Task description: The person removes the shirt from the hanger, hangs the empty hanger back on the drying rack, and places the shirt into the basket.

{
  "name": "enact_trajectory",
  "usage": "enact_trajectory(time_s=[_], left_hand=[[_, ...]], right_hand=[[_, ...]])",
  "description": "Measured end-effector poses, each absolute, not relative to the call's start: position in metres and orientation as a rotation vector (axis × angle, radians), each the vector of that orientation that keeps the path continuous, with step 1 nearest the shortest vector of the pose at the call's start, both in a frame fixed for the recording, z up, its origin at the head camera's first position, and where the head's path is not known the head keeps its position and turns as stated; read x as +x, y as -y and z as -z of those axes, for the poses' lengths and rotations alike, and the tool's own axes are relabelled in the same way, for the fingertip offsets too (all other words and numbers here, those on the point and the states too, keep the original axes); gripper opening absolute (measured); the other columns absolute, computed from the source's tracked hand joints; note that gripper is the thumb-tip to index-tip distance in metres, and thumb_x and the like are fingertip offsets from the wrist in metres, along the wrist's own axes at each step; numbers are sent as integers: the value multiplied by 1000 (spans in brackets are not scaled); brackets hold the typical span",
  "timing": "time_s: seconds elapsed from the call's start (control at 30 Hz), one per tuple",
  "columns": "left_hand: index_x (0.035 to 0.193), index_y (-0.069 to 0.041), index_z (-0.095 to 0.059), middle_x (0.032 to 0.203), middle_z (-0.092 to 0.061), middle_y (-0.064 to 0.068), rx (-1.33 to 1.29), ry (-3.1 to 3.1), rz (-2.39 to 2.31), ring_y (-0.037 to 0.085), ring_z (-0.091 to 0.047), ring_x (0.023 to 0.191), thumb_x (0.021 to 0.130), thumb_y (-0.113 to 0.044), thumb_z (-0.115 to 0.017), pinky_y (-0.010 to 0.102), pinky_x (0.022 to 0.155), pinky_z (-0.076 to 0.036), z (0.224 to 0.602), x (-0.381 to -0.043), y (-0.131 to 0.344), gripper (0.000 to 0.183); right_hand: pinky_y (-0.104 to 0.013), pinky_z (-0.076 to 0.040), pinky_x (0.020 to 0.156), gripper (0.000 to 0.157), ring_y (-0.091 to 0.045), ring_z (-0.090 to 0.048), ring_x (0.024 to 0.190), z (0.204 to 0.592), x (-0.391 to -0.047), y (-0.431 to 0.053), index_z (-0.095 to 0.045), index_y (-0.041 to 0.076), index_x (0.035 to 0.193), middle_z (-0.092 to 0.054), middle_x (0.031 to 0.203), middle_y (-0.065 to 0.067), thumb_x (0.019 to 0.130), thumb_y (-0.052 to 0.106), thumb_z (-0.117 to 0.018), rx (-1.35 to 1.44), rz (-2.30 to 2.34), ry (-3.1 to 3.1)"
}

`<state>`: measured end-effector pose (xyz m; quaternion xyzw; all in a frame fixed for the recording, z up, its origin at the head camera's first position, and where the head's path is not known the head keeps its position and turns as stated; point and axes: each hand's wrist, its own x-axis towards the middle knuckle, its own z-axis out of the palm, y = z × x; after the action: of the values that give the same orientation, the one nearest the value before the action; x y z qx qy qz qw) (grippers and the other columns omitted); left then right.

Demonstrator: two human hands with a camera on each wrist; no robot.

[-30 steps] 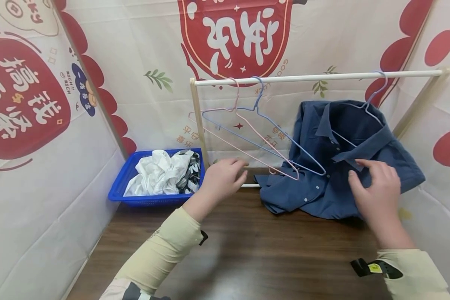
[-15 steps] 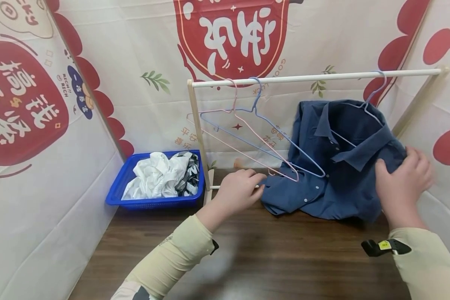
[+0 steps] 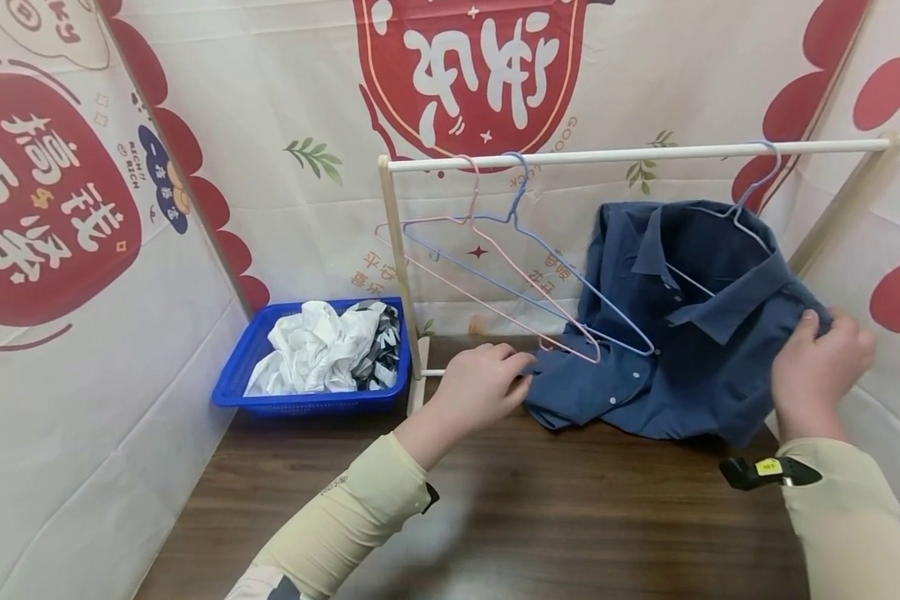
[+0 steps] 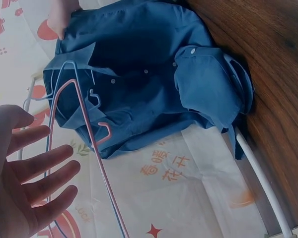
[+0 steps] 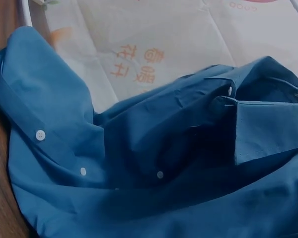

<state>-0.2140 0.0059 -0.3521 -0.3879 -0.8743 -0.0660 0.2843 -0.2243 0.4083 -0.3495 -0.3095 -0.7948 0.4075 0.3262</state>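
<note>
A dark blue button-up shirt [image 3: 727,358] hangs at the right of the rack on a blue hanger [image 3: 757,187], its lower part lying on the table. My right hand [image 3: 821,367] pinches the shirt's shoulder on the right side. That pinch also shows at the top of the left wrist view. My left hand [image 3: 480,383] is held in the air, fingers loosely extended and holding nothing, below a pink hanger [image 3: 525,279] and a second blue hanger [image 3: 581,279]. In the right wrist view, the shirt's collar [image 5: 268,129] and white buttons are visible.
A white rail [image 3: 630,156] on wooden posts spans the back. Left of it stands a blue basket [image 3: 232,387] with crumpled white clothing [image 3: 311,346] and a black-and-white patterned cloth [image 3: 378,354]. Printed fabric walls enclose the wooden table [image 3: 570,517].
My right hand has moved right from the shirt's front to its shoulder and now pinches the cloth there. My left hand has shifted right and slightly down, still holding nothing.
</note>
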Motion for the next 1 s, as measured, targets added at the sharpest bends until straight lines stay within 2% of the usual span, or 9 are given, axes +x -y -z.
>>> enact_trajectory(time_s=[0.13,0.3,0.43,0.5,0.57,0.63,0.67,0.83,1.0], left_hand=[[111,-18,-72,97,-69,-4,-1024,2332,179,12,-64,81,94,-30,-60,27,64,-52,353,-215,-3,23],[112,-18,-72,96,-68,-4,-1002,2344,202,12,-64,81,94,-30,-61,27,64,-52,352,-218,-1,24],[113,-18,-71,96,-68,-4,-1003,2363,221,12,-64,81,94,-30,-61,27,63,-51,349,-220,0,24],[114,-18,-71,97,-68,-4,-1005,2378,213,11,-63,81,95,-31,-60,27,62,-51,346,-222,0,25],[114,-17,-71,98,-68,-3,-1006,2386,208,11,-63,81,96,-31,-59,27,62,-51,344,-223,-1,26],[115,-18,-71,99,-68,-3,-1002,2389,213,11,-63,81,96,-31,-59,27,62,-51,342,-224,-3,26],[115,-18,-71,99,-68,-3,-999,2390,220,11,-63,81,96,-31,-60,27,63,-51,341,-224,-3,26],[115,-18,-71,99,-68,-3,-1007,2388,210,11,-63,80,95,-32,-59,26,61,-51,342,-223,-3,26],[115,-18,-71,100,-68,-4,-1008,2380,232,11,-63,80,96,-31,-59,26,62,-51,343,-224,-1,26]], right_hand=[[-47,-28,105,51,-34,-35,128,352,-228,-407,-49,-5,134,-37,99,-12,104,33,-31,-845,-986,2013],[-45,-26,107,52,-35,-33,131,352,-230,-404,-44,-6,135,-39,112,-22,105,34,-29,-878,-990,2001],[-43,-25,107,53,-33,-32,130,347,-231,-400,-42,-6,133,-39,107,-15,104,36,-28,-887,-1033,2013],[-43,-25,106,47,-33,-33,129,344,-232,-398,-48,-5,119,-38,99,-6,104,36,-30,-867,-1058,2002],[-41,-25,106,36,-33,-34,128,342,-231,-397,-49,5,103,-34,95,5,104,36,-32,-841,-1084,1986],[-41,-25,105,25,-33,-34,126,342,-229,-395,-42,17,90,-31,93,10,103,36,-34,-806,-1097,1975],[-41,-26,103,25,-33,-34,125,343,-229,-394,-41,17,87,-30,92,11,103,35,-34,-789,-1085,1974],[-34,-27,93,30,-17,-32,105,349,-224,-387,-41,12,88,-19,91,18,103,37,-33,-769,-1084,1998],[-30,-26,94,21,-3,-23,95,352,-224,-386,-34,30,84,-17,90,21,103,38,-33,-771,-1075,1932]])
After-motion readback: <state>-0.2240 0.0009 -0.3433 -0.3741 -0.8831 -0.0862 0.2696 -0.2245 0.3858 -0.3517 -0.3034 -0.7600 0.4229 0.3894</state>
